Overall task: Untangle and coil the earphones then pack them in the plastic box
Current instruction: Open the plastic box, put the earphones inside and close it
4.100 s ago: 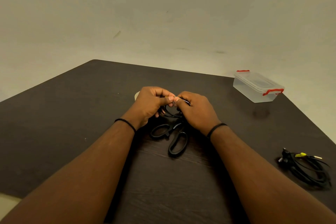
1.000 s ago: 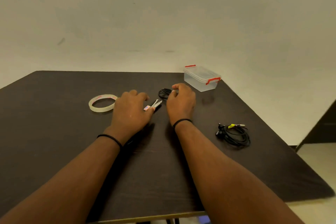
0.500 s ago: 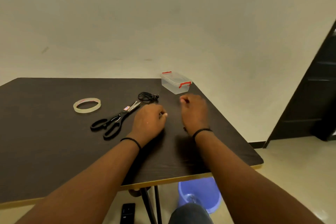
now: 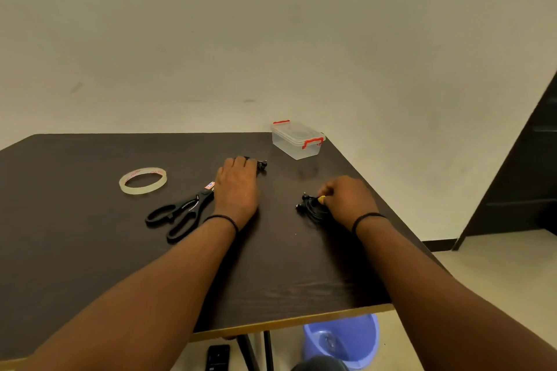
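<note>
- From my view the plastic box (image 4: 297, 140) sits at the table's (image 4: 75, 250) far right corner.
- Coiled earphones (image 4: 261, 165) lie just left-front of it.
- Tangled earphones (image 4: 312, 207) lie nearer me.
- Scissors (image 4: 180, 211) and tape roll (image 4: 143, 180) lie further left.

Now reaches left hand (image 4: 237, 190) forward onto coiled earphones (image 4: 261, 165) beyond the scissors, while right hand (image 4: 346, 201), earlier beside them, pinches tangled earphones (image 4: 310, 207) near the table's right edge.
</note>
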